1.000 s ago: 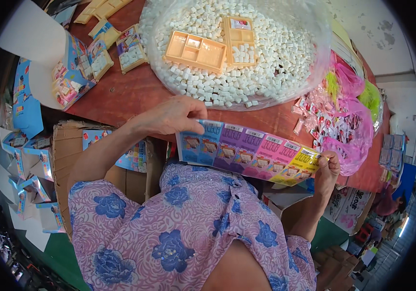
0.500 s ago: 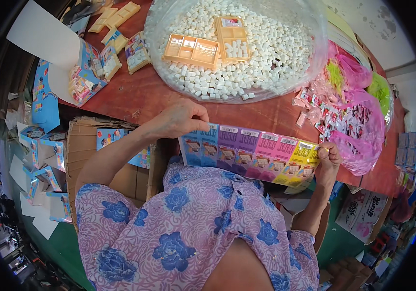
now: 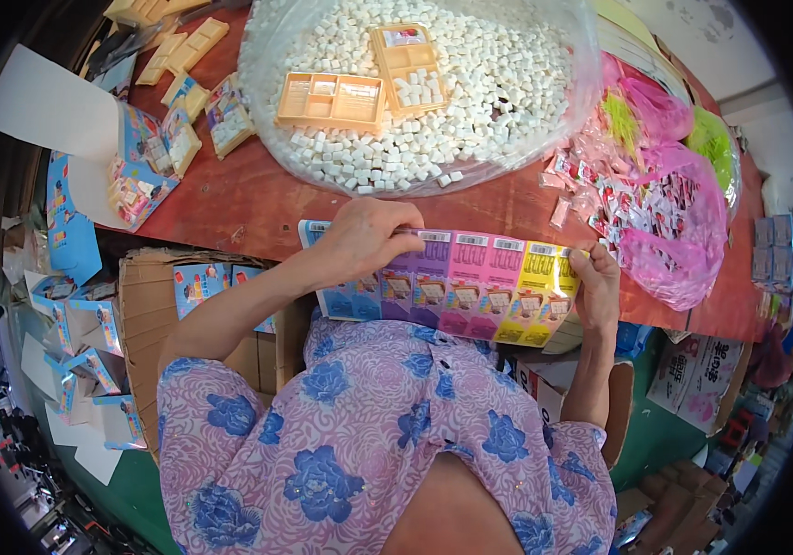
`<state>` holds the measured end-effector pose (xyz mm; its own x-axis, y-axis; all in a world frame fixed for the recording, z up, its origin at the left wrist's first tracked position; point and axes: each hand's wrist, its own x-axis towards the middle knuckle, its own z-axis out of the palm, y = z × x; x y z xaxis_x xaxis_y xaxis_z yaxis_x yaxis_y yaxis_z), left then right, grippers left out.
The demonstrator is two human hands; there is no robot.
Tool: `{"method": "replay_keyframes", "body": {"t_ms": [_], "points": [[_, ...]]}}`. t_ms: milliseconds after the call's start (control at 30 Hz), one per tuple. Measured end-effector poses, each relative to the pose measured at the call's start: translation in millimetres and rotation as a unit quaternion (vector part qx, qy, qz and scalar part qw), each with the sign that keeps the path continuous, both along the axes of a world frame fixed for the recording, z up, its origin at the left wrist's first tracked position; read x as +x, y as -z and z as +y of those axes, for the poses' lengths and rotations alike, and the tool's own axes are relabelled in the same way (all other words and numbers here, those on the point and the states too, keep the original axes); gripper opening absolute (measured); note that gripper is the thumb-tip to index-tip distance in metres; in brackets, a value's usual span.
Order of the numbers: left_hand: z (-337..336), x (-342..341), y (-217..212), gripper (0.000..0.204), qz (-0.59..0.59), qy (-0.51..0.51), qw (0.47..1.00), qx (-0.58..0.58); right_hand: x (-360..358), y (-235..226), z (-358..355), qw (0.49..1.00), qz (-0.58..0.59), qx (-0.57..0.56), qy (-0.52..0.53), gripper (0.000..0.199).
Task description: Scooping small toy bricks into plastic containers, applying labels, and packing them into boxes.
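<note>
"Gripping what, are we, with the left hand (image 3: 364, 242)?"

"A printed sheet (image 3: 457, 287). We pinch its top edge between thumb and fingers, left of the middle."

"And our right hand (image 3: 597, 282)?"

"It pinches the upper right corner, so we have the sheet between both hands."

"Where is it?"

"In front of our flowered shirt (image 3: 332, 416), by the near edge of the red surface (image 3: 258, 208). It runs blue, purple, pink and yellow from left to right. Whether it touches the surface, we cannot tell."

"What do we see beyond it?"

"A big clear bag (image 3: 584, 65) of white marshmallows (image 3: 508, 120), with two tan trays (image 3: 330, 101) lying on top of them. One tray holds a few marshmallows and a small packet (image 3: 404, 36)."

"And to our sides?"

"A pink bag (image 3: 674, 264) with wrapped sweets (image 3: 605, 208) on the right; on the left, an open box (image 3: 91, 180) with filled trays (image 3: 228, 120) near it."
</note>
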<state>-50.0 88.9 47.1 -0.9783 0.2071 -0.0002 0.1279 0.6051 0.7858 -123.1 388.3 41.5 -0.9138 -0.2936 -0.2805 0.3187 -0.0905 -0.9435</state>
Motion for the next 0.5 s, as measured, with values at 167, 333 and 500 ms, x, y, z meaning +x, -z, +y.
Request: {"method": "replay_keyframes", "body": {"t_ms": [167,333,500], "points": [[4.6,-8.5,8.5,0.015,-0.080,0.005,0.996,0.047,-0.1,0.3,-0.3,1.000,-0.005,0.013,-0.006,0.006],[33.5,-20.9,3.1,0.016,0.024,0.030,0.998,0.059,4.7,-13.0,-14.2,0.999,0.007,0.042,-0.032,0.008],[49.4,-40.9,4.7,0.017,-0.039,0.082,0.994,0.061,-0.6,-21.8,-12.1,0.993,0.041,0.067,-0.090,0.011]]}}
